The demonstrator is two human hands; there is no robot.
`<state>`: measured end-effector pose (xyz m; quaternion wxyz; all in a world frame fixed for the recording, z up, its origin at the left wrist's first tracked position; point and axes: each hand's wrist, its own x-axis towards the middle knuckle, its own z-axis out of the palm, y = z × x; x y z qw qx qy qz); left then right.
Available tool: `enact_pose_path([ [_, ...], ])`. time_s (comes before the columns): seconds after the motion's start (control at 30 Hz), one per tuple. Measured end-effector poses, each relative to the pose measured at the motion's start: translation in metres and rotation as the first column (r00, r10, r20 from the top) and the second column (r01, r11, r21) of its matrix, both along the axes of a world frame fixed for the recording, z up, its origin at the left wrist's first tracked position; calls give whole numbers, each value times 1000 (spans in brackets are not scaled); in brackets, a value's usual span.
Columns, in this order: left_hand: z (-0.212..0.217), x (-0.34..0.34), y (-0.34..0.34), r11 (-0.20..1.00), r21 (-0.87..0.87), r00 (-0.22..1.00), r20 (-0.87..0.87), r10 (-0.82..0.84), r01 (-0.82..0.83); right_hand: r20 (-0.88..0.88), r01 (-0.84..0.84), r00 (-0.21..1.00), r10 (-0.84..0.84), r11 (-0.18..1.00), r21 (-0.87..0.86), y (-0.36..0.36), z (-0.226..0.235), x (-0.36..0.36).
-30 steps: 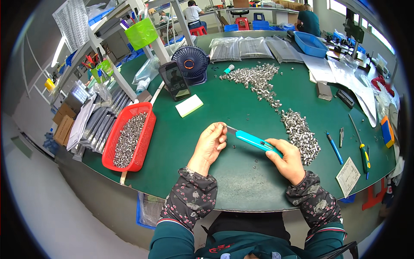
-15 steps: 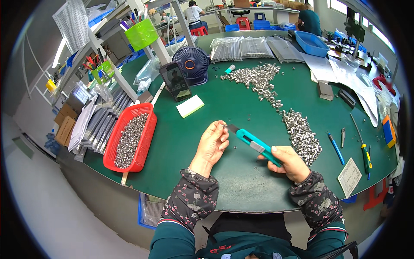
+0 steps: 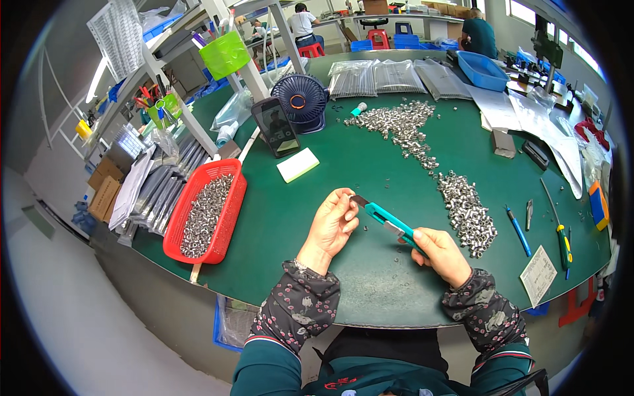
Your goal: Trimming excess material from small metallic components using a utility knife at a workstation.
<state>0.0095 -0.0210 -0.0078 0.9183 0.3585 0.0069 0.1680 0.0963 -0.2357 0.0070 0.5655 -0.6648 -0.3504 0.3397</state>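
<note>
While right hand [image 3: 441,254] grips teal knife [image 3: 389,224] | left hand [image 3: 333,224] curled at blade | metal parts [image 3: 465,211] beside

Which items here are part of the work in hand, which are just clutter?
In hand:
- teal utility knife, held by right hand, blade tip at the left hand
- loose pile of small metal parts
- red basket of the same parts

Lying about:
- small fan
- phone
- blue pen
- screwdriver
</note>
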Motion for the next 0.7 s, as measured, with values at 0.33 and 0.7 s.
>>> enact_pose_path([
  [0.33,7,-3,1,997,61,999,21,36,-37,-280,-30,958,69,990,141,-6,13,1],
  [0.7,10,-1,-2,942,301,982,-68,178,-150,94,47,994,-53,996,72,-4,5,3],
])
